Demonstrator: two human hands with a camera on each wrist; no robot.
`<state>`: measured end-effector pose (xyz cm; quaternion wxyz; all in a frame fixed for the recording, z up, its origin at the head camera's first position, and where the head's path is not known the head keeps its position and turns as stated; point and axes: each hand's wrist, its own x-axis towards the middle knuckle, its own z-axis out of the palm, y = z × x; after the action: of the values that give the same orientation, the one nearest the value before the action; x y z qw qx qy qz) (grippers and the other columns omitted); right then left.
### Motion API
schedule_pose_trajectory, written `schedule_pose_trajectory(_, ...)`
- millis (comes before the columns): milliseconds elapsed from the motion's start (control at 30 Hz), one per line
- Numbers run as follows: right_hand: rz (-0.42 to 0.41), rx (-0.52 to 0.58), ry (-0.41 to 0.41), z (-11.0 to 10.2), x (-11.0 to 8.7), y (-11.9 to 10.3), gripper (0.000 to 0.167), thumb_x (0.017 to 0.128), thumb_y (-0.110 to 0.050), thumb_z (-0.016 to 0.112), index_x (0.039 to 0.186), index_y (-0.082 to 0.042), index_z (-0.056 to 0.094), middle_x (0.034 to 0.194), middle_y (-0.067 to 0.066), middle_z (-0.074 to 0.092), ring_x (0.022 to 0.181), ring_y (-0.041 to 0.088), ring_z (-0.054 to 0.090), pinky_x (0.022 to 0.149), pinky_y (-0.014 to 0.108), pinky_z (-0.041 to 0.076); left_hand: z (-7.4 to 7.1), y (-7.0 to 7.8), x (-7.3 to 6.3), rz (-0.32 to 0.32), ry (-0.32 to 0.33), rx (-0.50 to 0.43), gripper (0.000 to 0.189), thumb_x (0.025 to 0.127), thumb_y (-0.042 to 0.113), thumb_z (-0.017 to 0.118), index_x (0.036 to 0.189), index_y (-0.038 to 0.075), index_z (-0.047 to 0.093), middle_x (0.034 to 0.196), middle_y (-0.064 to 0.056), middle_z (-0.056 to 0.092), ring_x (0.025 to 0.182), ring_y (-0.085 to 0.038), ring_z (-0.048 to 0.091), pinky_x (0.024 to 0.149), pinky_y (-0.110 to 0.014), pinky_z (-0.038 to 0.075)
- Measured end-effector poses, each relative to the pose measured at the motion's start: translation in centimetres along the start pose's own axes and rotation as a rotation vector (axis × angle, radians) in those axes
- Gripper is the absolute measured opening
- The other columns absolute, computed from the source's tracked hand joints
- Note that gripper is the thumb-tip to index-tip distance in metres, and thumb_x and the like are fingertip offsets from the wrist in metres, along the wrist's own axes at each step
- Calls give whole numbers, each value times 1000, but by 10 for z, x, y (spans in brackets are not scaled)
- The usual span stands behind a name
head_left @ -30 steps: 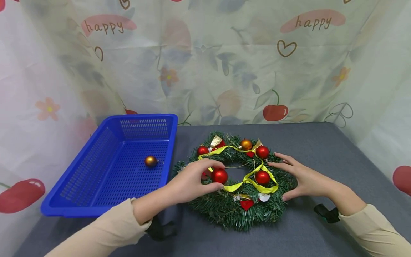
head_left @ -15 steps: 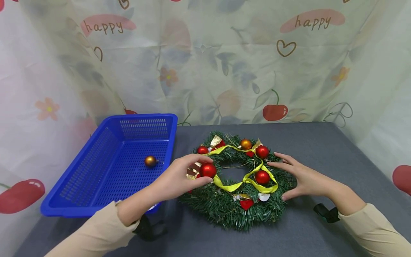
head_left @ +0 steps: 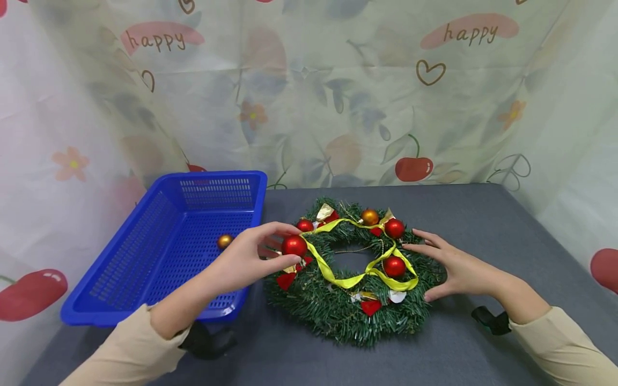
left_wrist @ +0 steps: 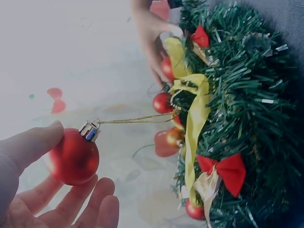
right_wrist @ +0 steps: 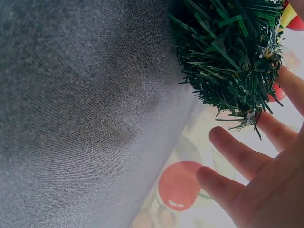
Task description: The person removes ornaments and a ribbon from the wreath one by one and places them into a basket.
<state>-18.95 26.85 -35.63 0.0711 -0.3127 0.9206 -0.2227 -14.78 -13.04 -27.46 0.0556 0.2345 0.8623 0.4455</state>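
A red Christmas ball (head_left: 294, 246) is pinched between the thumb and fingers of my left hand (head_left: 241, 258), above the left side of a green wreath (head_left: 347, 321). In the left wrist view, a gold cord (left_wrist: 137, 118) runs from the ball's silver cap (left_wrist: 89, 131) toward the wreath, stretched nearly straight. Yellow ribbon (head_left: 338, 280) winds round the wreath among red balls, a gold ball (head_left: 369, 217) and small bows such as a red bow (left_wrist: 230, 173). My right hand (head_left: 463, 271) has its fingers spread at the wreath's right edge, some fingertips against the greenery (right_wrist: 232, 61).
A blue slotted basket (head_left: 159, 257) stands left of the wreath, with another gold ball (head_left: 224, 242) inside, partly behind my left hand. Grey cloth (head_left: 463, 214) covers the table. A printed curtain (head_left: 304, 107) hangs along the back and sides.
My left hand has moved left and slightly up with the red ball, from over the ribbon loop toward the basket side, uncovering a red bow on the wreath. My right hand stays put.
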Motion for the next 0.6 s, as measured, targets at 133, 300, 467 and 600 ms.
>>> schedule_pose_trajectory(133, -5, 2, -2, -1, 0, 0, 91, 68, -56, 74, 143, -20, 37, 152, 19, 16, 131, 44, 30, 91, 61, 42, -7, -2, -1, -45, 5, -23, 40, 86, 26, 68, 123, 16, 58, 111, -8, 64, 92, -17, 65, 74, -30, 55)
schedule_pose_trajectory(300, -3, -2, -3, -1, 0, 0, 91, 68, -56, 74, 143, -20, 37, 152, 19, 16, 131, 44, 30, 91, 61, 42, -18, -7, -2, -76, 18, -46, 40, 87, 27, 66, 124, 15, 57, 113, -11, 63, 94, -20, 64, 72, -30, 53)
schedule_pose_trajectory(467, -4, 0, -3, -1, 0, 0, 91, 68, -56, 74, 143, -21, 37, 152, 19, 16, 131, 44, 30, 90, 61, 42, -29, -12, -4, -117, 44, -35, 41, 88, 31, 65, 126, 16, 56, 120, -11, 60, 101, -23, 63, 78, -33, 55)
schedule_pose_trajectory(600, -7, -7, 4, 0, 0, 1, 91, 68, -56, 74, 143, -21, 37, 152, 19, 17, 131, 44, 31, 90, 59, 43, -39, -15, -6, -139, 81, -19, 43, 88, 32, 64, 127, 15, 55, 122, -12, 59, 104, -25, 63, 81, -38, 55)
